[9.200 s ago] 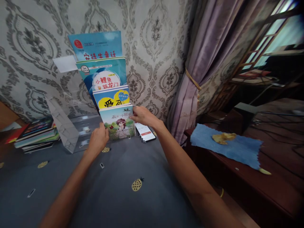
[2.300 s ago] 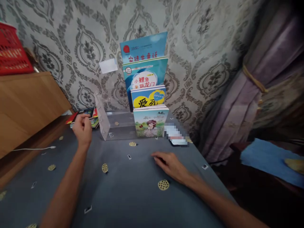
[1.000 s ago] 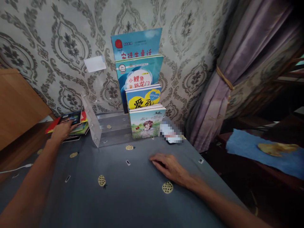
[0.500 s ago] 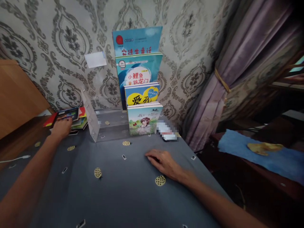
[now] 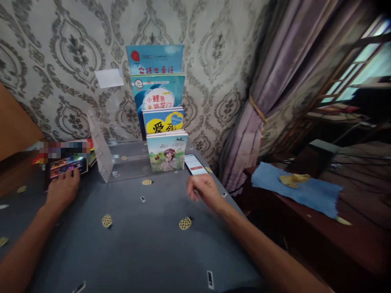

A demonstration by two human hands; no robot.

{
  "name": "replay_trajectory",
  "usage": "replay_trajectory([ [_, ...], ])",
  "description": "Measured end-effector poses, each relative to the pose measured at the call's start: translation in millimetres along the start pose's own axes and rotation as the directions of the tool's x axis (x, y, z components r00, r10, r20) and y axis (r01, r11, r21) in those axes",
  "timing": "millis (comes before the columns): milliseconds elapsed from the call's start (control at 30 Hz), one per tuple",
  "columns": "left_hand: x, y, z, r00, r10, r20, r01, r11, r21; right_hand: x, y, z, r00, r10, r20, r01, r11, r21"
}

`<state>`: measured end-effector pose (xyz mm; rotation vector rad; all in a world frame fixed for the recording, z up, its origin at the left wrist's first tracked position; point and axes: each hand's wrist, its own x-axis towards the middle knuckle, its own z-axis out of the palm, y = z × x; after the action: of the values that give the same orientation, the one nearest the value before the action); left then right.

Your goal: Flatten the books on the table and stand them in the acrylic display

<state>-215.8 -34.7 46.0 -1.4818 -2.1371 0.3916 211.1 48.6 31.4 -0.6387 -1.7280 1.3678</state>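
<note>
Left hand (image 5: 63, 189): fingers contact the dark-covered book (image 5: 69, 165) at left; clamping cannot be determined. Right hand (image 5: 206, 190): fingers curled together, at the near end of the smartphone (image 5: 194, 163).

Slender bare forearms (image 5: 269, 246), narrow bare wrists (image 5: 222, 205), a bare left hand (image 5: 63, 188) and a bare right hand (image 5: 204, 189)

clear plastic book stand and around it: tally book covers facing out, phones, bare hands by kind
Rectangular colour-printed paper book covers in the clear plastic stand: 4
Rectangular black-edged phone with lit white screen: 1
Bare left hand and right hand: 2
Total: 7
</note>
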Motion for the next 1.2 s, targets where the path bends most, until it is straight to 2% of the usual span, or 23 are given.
replay_trajectory([
  [100, -7, 6, 3, 1.000, -0.002, 0.018, 0.002, 1.000, -0.003, -3, -36, -17, 0.967, -0.190, -0.171, 0.224, 0.953, 0.206],
  [167, -11, 9, 2, 0.999, 0.000, 0.046, -0.001, 1.000, 0.006, -4, -52, -24, 0.951, -0.247, -0.186, 0.288, 0.925, 0.249],
  [233, -15, 10, 1, 0.998, 0.003, 0.058, -0.004, 1.000, 0.028, -3, -55, -24, 0.948, -0.253, -0.192, 0.297, 0.919, 0.260],
  [300, -20, 12, -1, 0.998, 0.019, 0.055, -0.022, 0.998, 0.052, 0, -44, -15, 0.963, -0.215, -0.163, 0.252, 0.934, 0.254],
  [400, -29, 16, -1, 0.997, 0.043, 0.064, -0.049, 0.994, 0.095, 5, -14, 8, 0.997, -0.032, 0.065, 0.024, 0.993, 0.115],
  [500, -37, 20, 1, 0.996, 0.064, 0.068, -0.072, 0.990, 0.118, 5, 10, 31, 0.955, 0.103, 0.278, -0.110, 0.994, 0.010],
  [600, -45, 21, 3, 0.994, 0.079, 0.078, -0.088, 0.990, 0.113, -1, 21, 45, 0.910, 0.167, 0.378, -0.166, 0.985, -0.036],
  [767, -57, 23, 2, 0.994, 0.085, 0.067, -0.089, 0.994, 0.067, -11, 30, 53, 0.859, 0.248, 0.448, -0.223, 0.969, -0.109],
  [1033, -70, 27, 2, 0.995, 0.087, 0.047, -0.090, 0.993, 0.074, -10, 36, 55, 0.858, 0.249, 0.449, -0.241, 0.968, -0.076],
  [1200, -74, 24, 5, 0.988, 0.113, 0.107, -0.115, 0.993, 0.005, -10, 34, 55, 0.855, 0.246, 0.457, -0.236, 0.969, -0.080],
])
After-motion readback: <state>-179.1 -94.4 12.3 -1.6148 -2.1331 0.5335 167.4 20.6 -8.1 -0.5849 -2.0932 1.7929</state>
